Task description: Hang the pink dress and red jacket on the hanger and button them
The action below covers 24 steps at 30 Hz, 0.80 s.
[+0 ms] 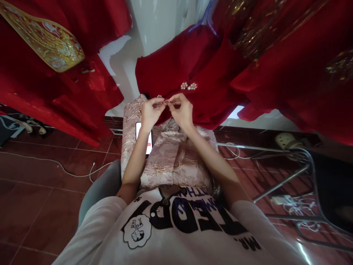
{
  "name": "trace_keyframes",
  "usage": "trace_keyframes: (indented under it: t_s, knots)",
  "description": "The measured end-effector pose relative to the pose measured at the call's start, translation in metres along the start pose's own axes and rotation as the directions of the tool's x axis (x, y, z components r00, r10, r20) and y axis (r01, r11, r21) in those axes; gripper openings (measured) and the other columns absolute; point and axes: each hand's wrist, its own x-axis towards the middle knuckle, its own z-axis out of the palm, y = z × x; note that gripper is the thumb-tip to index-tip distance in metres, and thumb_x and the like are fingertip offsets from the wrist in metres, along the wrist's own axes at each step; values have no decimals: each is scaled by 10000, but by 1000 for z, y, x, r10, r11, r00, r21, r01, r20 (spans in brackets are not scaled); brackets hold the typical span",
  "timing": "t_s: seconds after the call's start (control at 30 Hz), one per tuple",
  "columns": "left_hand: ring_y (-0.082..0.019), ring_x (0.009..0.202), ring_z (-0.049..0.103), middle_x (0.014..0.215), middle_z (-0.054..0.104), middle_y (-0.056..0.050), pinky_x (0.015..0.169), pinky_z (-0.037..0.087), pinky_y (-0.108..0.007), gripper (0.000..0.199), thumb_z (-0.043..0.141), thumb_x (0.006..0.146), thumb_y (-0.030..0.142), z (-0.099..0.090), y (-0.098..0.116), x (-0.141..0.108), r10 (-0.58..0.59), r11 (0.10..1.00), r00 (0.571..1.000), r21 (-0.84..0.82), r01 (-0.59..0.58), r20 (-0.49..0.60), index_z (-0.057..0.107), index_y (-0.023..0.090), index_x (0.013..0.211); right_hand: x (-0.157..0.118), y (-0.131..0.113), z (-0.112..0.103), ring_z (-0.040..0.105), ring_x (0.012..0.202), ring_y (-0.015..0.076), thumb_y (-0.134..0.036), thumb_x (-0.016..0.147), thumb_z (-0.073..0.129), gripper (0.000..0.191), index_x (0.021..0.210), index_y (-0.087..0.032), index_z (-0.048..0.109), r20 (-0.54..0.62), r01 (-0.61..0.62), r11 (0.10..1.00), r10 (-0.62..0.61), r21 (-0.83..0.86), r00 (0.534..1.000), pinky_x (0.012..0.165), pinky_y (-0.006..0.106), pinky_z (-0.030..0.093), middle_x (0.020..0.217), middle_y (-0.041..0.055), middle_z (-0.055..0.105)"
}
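My left hand [150, 113] and my right hand [182, 112] meet fingertip to fingertip at the near edge of a dark red garment [171, 70]. Both are pinched on a small red and gold ornament [166, 101] between them. Just beyond my right hand, a pearl flower clasp [189, 86] lies on the red cloth. Under my forearms a pink brocade cloth [165, 158] covers my lap. A phone [149, 147] with a lit screen lies on it, partly hidden by my left forearm.
Red garments with gold beading [62, 55] hang at the left and upper right. A metal-framed chair [314, 176] stands at the right, near coiled white cables [298, 204] and a light clog [286, 141]. A white cable [63, 167] crosses the tiled floor at left.
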Motion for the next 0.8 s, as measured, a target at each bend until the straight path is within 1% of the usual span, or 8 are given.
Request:
trace_keyframes:
  t_s: [0.2, 0.4, 0.47, 0.53, 0.6, 0.67, 0.73, 0.8]
  knots:
    - [-198, 933, 786, 1046, 815, -59, 956, 653, -382, 184, 707, 892, 51, -4, -1, -1, 27, 999, 999, 31, -28, 19, 815, 179, 969, -3, -1, 4, 692, 952, 188, -120, 937, 572, 162, 1042, -233, 623, -39, 33, 998, -36, -61, 999, 978, 375, 602, 1056, 55, 710]
    - [-202, 879, 786, 969, 817, -48, 926, 647, -364, 138, 744, 900, 81, -13, 2, -2, 79, 992, 997, 94, -80, 16, 820, 196, 897, -1, -2, 4, 689, 945, 199, -115, 942, 559, 167, 1026, -241, 631, -24, 50, 994, -53, -99, 998, 984, 400, 603, 1047, 59, 704]
    - [-191, 882, 781, 968, 815, -52, 910, 644, -340, 136, 727, 914, 82, -12, -1, -1, 68, 995, 997, 68, -69, 23, 810, 188, 900, 0, -2, 4, 689, 944, 200, -122, 945, 562, 158, 1013, -243, 639, -19, 54, 991, -57, -120, 998, 990, 409, 602, 1048, 54, 710]
    - [-178, 869, 778, 950, 812, -58, 856, 649, -305, 130, 706, 930, 85, -10, -6, 1, 27, 1000, 998, -1, -27, 56, 796, 175, 900, 1, 0, 3, 696, 955, 199, -117, 942, 568, 150, 995, -231, 650, -5, 55, 992, -56, -114, 998, 993, 409, 604, 1051, 57, 718]
    - [-167, 851, 775, 922, 807, -55, 812, 650, -280, 115, 699, 939, 100, -10, -11, 3, -26, 997, 995, -75, 33, 96, 782, 167, 897, 3, 3, -1, 712, 1006, 202, -114, 946, 562, 165, 1021, -215, 670, 49, 61, 996, -58, -61, 997, 983, 399, 614, 1085, 67, 728]
    - [-161, 860, 776, 923, 803, -53, 825, 652, -281, 108, 691, 941, 109, -12, -15, 5, -64, 988, 992, -131, 79, 112, 777, 165, 909, 5, 8, -12, 721, 1089, 207, -144, 970, 555, 224, 1140, -215, 682, 158, 45, 998, -50, 36, 986, 956, 384, 634, 1147, 75, 735]
    - [-162, 885, 777, 951, 805, -63, 859, 651, -293, 125, 669, 941, 107, -17, -19, 6, -83, 983, 992, -158, 97, 96, 781, 163, 935, 3, 12, -30, 709, 1177, 210, -210, 996, 562, 307, 1288, -233, 654, 280, -12, 990, -28, 139, 960, 936, 375, 651, 1222, 78, 734]
    - [-168, 899, 777, 972, 807, -74, 882, 645, -304, 156, 654, 925, 88, -23, -23, 6, -87, 988, 993, -124, 96, 77, 788, 162, 948, 0, 15, -53, 693, 1231, 220, -297, 1001, 596, 343, 1333, -232, 651, 361, -71, 978, -6, 198, 933, 932, 386, 660, 1284, 86, 727]
